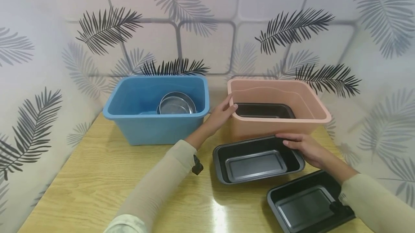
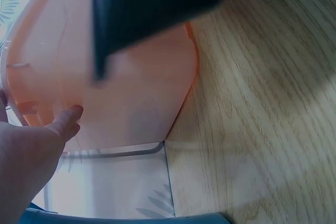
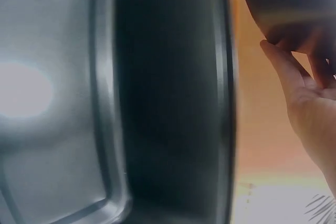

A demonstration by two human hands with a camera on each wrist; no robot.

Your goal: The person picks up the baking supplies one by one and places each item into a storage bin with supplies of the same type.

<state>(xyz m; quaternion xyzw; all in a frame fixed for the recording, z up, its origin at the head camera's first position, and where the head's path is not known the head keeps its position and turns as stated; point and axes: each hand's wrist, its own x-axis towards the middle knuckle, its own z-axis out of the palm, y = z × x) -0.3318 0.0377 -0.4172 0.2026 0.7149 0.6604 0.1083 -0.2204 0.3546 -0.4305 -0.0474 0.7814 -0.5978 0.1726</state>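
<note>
My right hand pinches the far rim of a dark loaf pan near its right corner, in front of the pink bin. Seen from the right wrist, the fingers of that hand lie against a dark pan surface. My left hand grips the left rim of the pink plastic bin. In the left wrist view, a digit of the left hand lies along the bin's outer wall. Inside the bin sits another dark pan. A second loaf pan lies beneath my right forearm.
A blue plastic bin stands at the back left, with round metal pans inside on its right side. Both bins are on the wood-grain table, close to a wall covering with leaf prints.
</note>
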